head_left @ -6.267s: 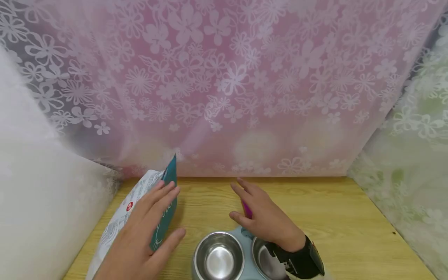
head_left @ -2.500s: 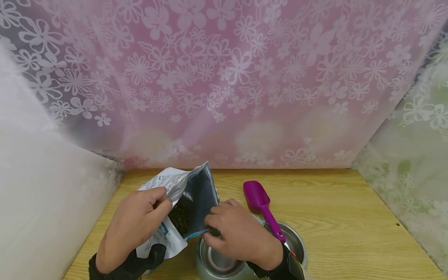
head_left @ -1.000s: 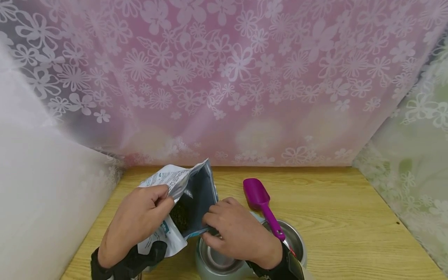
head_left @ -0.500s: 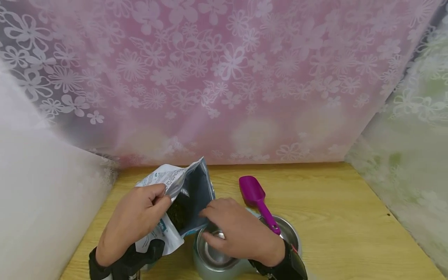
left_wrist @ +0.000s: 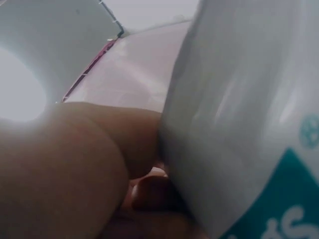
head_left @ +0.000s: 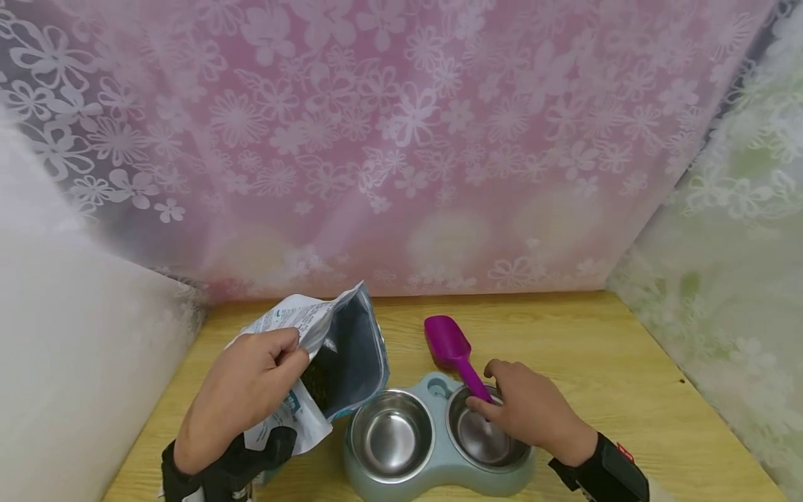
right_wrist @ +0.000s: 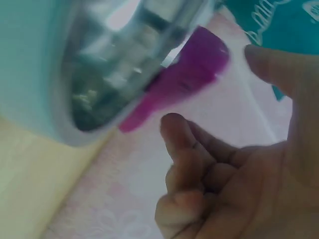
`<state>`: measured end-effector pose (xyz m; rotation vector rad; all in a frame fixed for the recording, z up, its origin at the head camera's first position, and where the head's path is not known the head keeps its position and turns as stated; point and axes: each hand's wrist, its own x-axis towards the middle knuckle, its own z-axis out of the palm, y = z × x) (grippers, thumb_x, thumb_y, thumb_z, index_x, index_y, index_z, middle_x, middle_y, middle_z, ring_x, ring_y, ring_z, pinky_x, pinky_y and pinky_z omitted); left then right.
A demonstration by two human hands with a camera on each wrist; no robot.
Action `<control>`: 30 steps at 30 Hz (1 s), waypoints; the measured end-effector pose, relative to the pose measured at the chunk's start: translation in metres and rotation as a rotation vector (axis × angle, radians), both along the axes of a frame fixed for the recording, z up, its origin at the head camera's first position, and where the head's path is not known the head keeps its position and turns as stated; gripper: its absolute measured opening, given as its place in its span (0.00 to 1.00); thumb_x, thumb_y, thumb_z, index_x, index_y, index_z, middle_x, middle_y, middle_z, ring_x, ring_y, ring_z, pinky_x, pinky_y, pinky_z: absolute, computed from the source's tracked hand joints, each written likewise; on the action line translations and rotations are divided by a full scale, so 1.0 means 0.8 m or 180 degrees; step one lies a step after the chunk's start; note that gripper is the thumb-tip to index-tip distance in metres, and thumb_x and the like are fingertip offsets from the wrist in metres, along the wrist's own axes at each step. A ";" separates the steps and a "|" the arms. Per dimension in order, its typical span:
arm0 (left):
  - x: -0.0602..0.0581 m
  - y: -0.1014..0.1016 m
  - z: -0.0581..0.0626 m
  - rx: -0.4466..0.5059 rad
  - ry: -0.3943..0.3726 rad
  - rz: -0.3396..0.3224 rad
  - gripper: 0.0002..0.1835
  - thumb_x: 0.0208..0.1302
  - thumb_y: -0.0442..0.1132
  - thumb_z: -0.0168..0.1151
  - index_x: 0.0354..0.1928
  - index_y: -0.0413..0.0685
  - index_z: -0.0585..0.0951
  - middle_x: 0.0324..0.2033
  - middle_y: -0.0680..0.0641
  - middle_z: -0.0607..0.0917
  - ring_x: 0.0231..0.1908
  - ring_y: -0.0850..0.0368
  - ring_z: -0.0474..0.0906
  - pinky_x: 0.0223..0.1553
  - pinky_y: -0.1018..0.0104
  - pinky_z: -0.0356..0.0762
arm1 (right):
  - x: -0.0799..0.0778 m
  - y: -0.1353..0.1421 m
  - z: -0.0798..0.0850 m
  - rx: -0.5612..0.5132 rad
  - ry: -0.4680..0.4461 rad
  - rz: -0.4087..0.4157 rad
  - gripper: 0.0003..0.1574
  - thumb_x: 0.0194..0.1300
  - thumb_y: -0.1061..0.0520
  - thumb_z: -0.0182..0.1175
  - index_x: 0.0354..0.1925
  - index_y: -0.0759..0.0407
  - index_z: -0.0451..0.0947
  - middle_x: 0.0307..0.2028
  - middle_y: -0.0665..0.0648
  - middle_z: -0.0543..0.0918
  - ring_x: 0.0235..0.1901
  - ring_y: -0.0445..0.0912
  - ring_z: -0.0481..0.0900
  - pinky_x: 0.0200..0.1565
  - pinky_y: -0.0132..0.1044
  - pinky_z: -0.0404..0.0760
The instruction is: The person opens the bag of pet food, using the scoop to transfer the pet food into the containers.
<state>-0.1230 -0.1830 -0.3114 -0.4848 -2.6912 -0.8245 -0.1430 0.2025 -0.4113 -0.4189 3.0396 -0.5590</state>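
My left hand [head_left: 241, 383] pinches the left edge of the mouth of a white-and-teal pouch [head_left: 295, 314], its silvery inside gaping to the right. Dark green-brown granules [head_left: 316, 387] show within. In the left wrist view, the pouch [left_wrist: 249, 89] fills the right side. A magenta scoop [head_left: 447, 341] lies with its handle over the rim of the right steel bowl [head_left: 486, 439]. My right hand [head_left: 539, 411] is at that handle, thumb and fingers spread; in the right wrist view a gap separates them from the scoop [right_wrist: 184, 79].
Both steel bowls sit in a pale blue-green double stand [head_left: 442, 457], the left bowl [head_left: 392, 439] beside the pouch. Beneath is a wood-grain tabletop [head_left: 602, 348]. A pink floral sheet [head_left: 401, 174] hangs behind, with pale sheets at both sides.
Both hands started open, then held the pouch's mouth apart. My right hand has since let go of its right edge and moved right to the scoop's handle. The left hand keeps its hold.
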 end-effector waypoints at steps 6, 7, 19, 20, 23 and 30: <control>-0.002 0.001 -0.001 0.0044 -0.0063 -0.0004 0.20 0.66 0.32 0.54 0.18 0.55 0.62 0.15 0.60 0.54 0.17 0.65 0.47 0.21 0.69 0.48 | -0.003 -0.001 -0.022 0.0022 -0.0110 -0.0285 0.40 0.59 0.32 0.71 0.52 0.59 0.73 0.20 0.48 0.71 0.18 0.42 0.67 0.22 0.38 0.63; -0.002 0.000 -0.001 0.0051 -0.0069 -0.0001 0.20 0.66 0.32 0.54 0.18 0.55 0.62 0.15 0.60 0.54 0.17 0.65 0.47 0.21 0.69 0.47 | -0.004 -0.002 -0.024 0.0021 -0.0114 -0.0310 0.41 0.60 0.32 0.71 0.53 0.60 0.73 0.20 0.48 0.72 0.18 0.42 0.67 0.22 0.38 0.63; -0.002 -0.003 0.000 0.0086 -0.0160 -0.0036 0.20 0.69 0.34 0.55 0.19 0.54 0.62 0.16 0.59 0.54 0.18 0.66 0.46 0.23 0.68 0.49 | -0.018 0.013 -0.028 -0.0072 0.0235 -0.0301 0.17 0.69 0.46 0.68 0.33 0.53 0.73 0.19 0.48 0.66 0.17 0.41 0.62 0.22 0.35 0.58; -0.003 -0.003 0.000 0.0090 -0.0169 -0.0038 0.20 0.69 0.34 0.55 0.20 0.54 0.61 0.16 0.59 0.53 0.19 0.65 0.46 0.23 0.68 0.49 | -0.020 0.017 -0.024 -0.0134 0.0313 -0.0302 0.15 0.70 0.48 0.67 0.34 0.53 0.73 0.19 0.48 0.65 0.18 0.41 0.62 0.22 0.35 0.58; -0.003 -0.004 -0.001 0.0098 -0.0198 -0.0045 0.20 0.69 0.34 0.55 0.20 0.54 0.61 0.17 0.59 0.53 0.19 0.65 0.46 0.24 0.68 0.49 | -0.024 0.027 -0.007 -0.0325 0.0565 -0.0321 0.13 0.73 0.49 0.64 0.37 0.54 0.75 0.20 0.48 0.64 0.18 0.40 0.61 0.22 0.34 0.57; -0.003 -0.006 0.000 0.0108 -0.0205 -0.0037 0.19 0.69 0.35 0.55 0.20 0.54 0.62 0.16 0.59 0.54 0.19 0.65 0.47 0.24 0.67 0.49 | -0.005 0.041 0.055 -0.1100 0.1172 -0.0526 0.14 0.75 0.49 0.63 0.49 0.58 0.80 0.22 0.48 0.71 0.18 0.39 0.65 0.19 0.34 0.62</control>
